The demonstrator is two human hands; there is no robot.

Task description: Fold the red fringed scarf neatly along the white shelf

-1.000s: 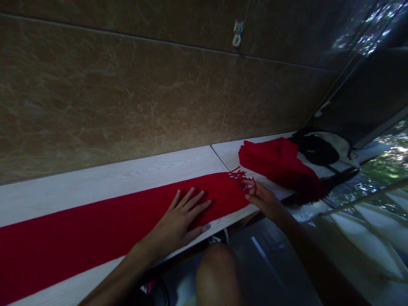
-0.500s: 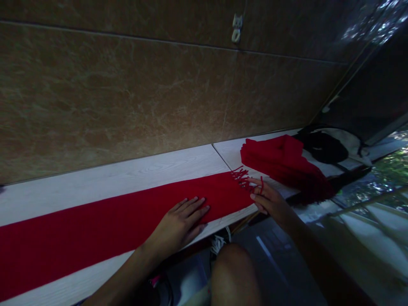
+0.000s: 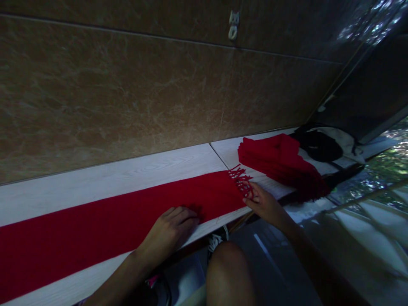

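Red scarf — lay flat along a white ledge, its fringe at the right end. Left hand: fingers curled over scarf, grip uncertain. Right hand: fingers bent at fringe — pinch could not be told. Steady left pressure, light fringe handling seemed best.

From here, a white fitting is mounted on the tiled wall; a black-and-white bag rests on the desk.
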